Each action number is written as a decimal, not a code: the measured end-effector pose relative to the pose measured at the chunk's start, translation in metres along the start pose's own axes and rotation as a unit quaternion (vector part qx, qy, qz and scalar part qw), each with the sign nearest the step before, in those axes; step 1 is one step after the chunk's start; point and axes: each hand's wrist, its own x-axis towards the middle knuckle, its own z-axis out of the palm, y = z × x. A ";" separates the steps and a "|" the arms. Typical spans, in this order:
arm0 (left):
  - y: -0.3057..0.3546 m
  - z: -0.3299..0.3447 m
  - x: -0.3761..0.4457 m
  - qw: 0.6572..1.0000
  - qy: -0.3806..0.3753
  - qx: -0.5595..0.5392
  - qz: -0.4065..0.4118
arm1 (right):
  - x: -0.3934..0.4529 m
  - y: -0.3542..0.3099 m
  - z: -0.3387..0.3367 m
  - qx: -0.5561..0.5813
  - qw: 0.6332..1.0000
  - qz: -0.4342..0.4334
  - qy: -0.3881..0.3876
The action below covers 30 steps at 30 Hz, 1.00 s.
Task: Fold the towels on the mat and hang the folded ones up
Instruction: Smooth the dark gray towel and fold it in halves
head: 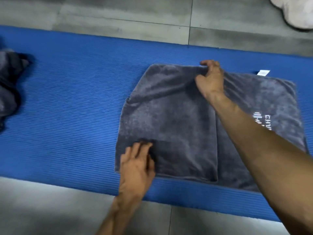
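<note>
A grey towel (169,119) lies on the blue ribbed mat (67,102), occupying the centre and right of the frame. Its left portion is folded over onto the rest, the folded edge running top to bottom just right of centre. The lower layer extends to the right and bears white lettering (264,122), partly hidden by the forearm. A small white label (263,72) projects from the towel's far edge at upper right.

The right hand (210,78) reaches across from the lower right and pinches the far edge of the folded layer between thumb and curled fingers; the cloth is bunched and slightly lifted at that point. The left hand (137,165), at lower centre, rests on the near left corner of the towel with fingers extended and spread, pressing flat, gripping nothing.

A second dark grey towel (10,89) lies crumpled on the mat at the left edge of the frame, well apart from the first. The mat sits on a grey tiled floor (118,16). A pale fluffy item (298,11) shows at the upper right corner; blurred, unidentified.
</note>
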 end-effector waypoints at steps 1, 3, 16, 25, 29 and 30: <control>-0.015 -0.004 0.000 0.998 -0.004 0.028 -0.051 | 0.000 -0.013 0.006 -0.044 0.998 -0.042 -0.018; -0.038 -0.007 -0.002 0.990 -0.011 0.037 -0.132 | 0.002 -0.043 0.024 -0.101 0.987 -0.107 -0.069; -0.068 -0.015 -0.012 0.946 -0.006 -0.196 -0.258 | 0.033 -0.140 0.105 -0.356 0.857 -0.105 -0.357; -0.083 -0.017 -0.025 0.908 0.009 -0.323 -0.266 | 0.056 -0.138 0.109 0.056 0.947 -0.054 -0.310; -0.086 -0.027 -0.027 0.924 -0.008 -0.317 -0.216 | 0.053 -0.145 0.122 -0.033 0.941 -0.073 -0.329; -0.088 -0.027 -0.028 0.933 -0.011 -0.302 -0.195 | 0.052 -0.149 0.124 -0.049 0.938 -0.082 -0.333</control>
